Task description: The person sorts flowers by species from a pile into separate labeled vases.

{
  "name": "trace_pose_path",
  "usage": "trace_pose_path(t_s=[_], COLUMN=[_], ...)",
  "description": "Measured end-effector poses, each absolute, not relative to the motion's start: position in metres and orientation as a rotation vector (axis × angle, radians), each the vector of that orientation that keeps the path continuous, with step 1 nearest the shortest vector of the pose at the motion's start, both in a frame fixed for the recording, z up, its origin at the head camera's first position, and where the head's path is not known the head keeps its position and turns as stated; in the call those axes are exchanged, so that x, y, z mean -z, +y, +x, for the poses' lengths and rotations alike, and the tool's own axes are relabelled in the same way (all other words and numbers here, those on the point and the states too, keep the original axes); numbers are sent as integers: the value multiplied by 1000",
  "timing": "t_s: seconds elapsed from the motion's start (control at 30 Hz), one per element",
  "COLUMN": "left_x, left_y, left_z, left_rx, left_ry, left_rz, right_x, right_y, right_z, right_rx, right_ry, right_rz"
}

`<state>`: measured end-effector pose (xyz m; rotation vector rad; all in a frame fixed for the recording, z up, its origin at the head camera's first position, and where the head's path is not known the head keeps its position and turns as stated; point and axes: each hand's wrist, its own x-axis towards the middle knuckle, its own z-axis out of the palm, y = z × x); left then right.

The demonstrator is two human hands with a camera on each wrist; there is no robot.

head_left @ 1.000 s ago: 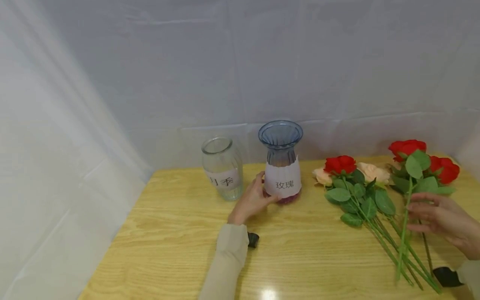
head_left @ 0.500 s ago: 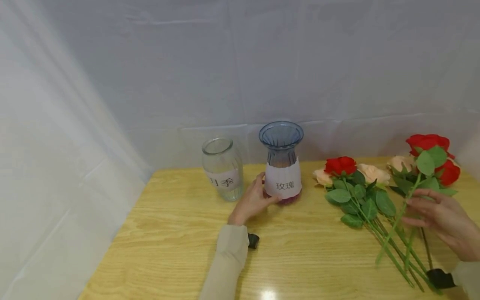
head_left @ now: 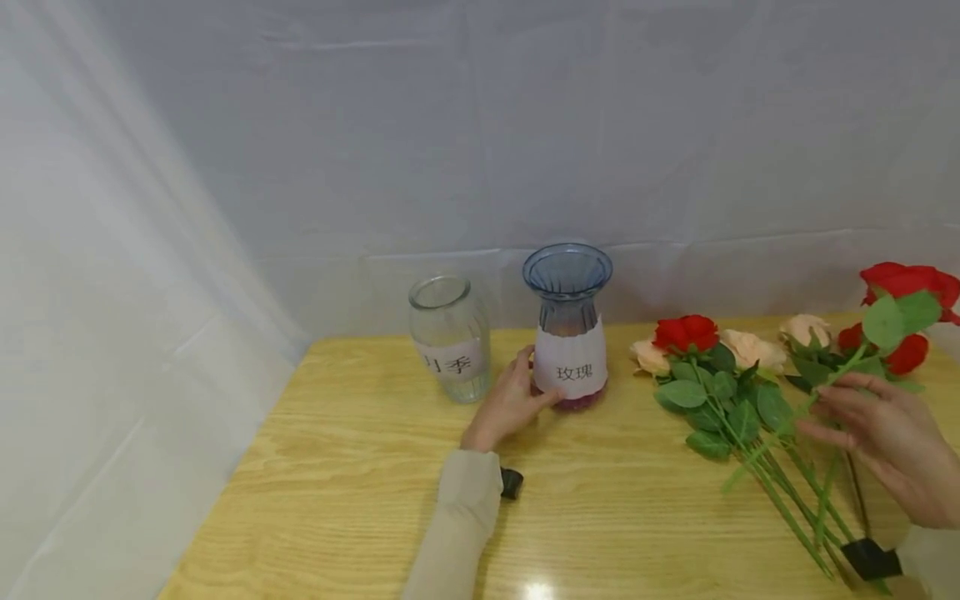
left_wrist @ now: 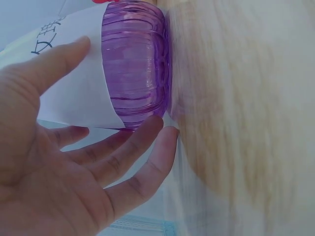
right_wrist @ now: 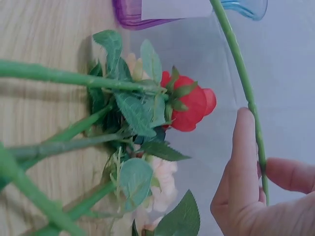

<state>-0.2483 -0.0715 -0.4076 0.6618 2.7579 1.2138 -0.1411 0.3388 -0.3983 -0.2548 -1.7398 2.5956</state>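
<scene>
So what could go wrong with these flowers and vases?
The right hand pinches the stem of a red rose, so it might twist. That stem crosses other stems in the head view and might snag them. The left hand, at the purple-based vase, is near the clear vase and could bump it.

A yellowish wood-grain worktop [head_left: 337, 492] (a bright spot of light shines on its near part) carries two vases and a loose spread of flowers. The clear glass vase [head_left: 448, 332] stands upright at the left, near the blue vase [head_left: 567, 313], also upright, with a purple base on the wood. At the right, red flowers [head_left: 686, 334] and peach flowers [head_left: 752, 351] lie with their heads at the far edge, their green stems [head_left: 789, 510] crossing toward the near side.
</scene>
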Motion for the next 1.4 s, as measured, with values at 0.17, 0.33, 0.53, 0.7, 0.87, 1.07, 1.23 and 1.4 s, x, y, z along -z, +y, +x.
trace_pose_path(t_s=[0.17,0.33,0.53,0.7,0.87,1.07,1.23,1.4], left_x=[410,409,408,408,408,407,408,409], left_y=[-71,-71,-70,-70,-69,-69,-69,-69], left_z=[-251,-250,-249,-250,-251,-250,-251,-251], left_rx=[-1213,-1227,-1234,-1217,-1219,-1229,-1231,-1229], left_ry=[2765,2753,2746,2755,2754,2746,2747,2747], left_rz=[666,654,662,656,657,642,646,651], right_x=[396,393,394,397,392,385,381,377], right_y=[334,329,326,327,320,306,299,294], right_z=[-141,-142,-145,-150,-150,-152,-154,-157], right_rx=[-2674,-2743,-2793,-2874,-3048,-2980,-2896,-2935], right_ry=[-1574,-1388,-1290,-1125,-782,-720,-798,-646], right_rz=[-190,-116,-137,-53,83,37,3,47])
